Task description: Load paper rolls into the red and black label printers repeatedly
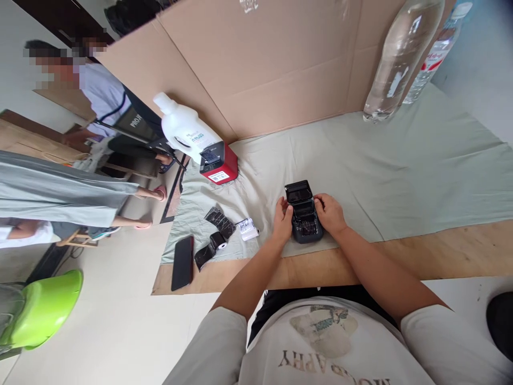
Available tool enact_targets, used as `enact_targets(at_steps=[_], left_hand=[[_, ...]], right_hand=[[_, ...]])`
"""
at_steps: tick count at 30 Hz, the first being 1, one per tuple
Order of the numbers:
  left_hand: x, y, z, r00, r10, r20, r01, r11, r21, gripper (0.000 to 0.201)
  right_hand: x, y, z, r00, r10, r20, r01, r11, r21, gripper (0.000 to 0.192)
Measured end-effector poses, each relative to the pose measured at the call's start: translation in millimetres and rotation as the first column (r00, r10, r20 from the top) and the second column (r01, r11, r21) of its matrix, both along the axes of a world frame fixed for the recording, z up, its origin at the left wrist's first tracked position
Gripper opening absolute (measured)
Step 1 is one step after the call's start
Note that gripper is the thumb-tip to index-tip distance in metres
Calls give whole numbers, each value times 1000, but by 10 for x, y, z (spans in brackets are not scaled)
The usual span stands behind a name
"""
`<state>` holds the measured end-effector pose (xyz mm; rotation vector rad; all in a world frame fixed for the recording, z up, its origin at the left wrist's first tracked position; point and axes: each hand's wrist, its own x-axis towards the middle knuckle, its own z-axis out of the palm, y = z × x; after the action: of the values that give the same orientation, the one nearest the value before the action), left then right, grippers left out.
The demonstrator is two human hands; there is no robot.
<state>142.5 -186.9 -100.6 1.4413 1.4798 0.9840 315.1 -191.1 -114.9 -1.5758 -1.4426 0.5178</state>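
A small black label printer (308, 227) sits on the cloth near the table's front edge, its lid (298, 193) raised and its inner bay exposed. My left hand (282, 219) grips the printer's left side, thumb along the edge. On the opposite side, my right hand (330, 213) closes around the rim near the lid hinge. To the left lie a roll of white paper (248, 229) with dark print and a partly unrolled black roll (217, 240). What the printer's bay contains is too small to make out.
Left of the rolls lies a phone (183, 263). Farther back stand a red and black printer (219, 164) and a white jug (188, 128). Cardboard (288, 69) walls the back; two water bottles (396, 64) stand at right. Several people and a green plastic chair (52, 310) are at left.
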Motion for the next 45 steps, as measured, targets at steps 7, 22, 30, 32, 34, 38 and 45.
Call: enact_targets(at_steps=[7,22,30,32,34,38,45], left_hand=[[415,52,51,948,-89,307,55,991,118,64],[322,169,-98,944,-196,265,154,973,172,56],[305,228,-188,935,-236,265,194,965,175,47],[304,235,-203,938,-249,242,206,960,190,48],[303,238,-209,936,-269,226,221,951,215,50],[303,238,-201,929,-298,220,240,937,255,55],[323,228,-174,942,-235,239,188,961,204,51]], right_hand=[[152,13,67,985,-129,-118,131,991,9,36],[181,26,39,985,-75,-153,78,997,13,47],[111,5,-79,991,84,-108,-83,996,15,56],[114,19,-90,989,90,-114,-89,996,7,59],[122,31,-83,987,103,-121,-104,995,0,63],[143,46,-54,980,137,-140,-144,989,-41,69],[136,22,6,990,102,-101,-115,985,-127,65]])
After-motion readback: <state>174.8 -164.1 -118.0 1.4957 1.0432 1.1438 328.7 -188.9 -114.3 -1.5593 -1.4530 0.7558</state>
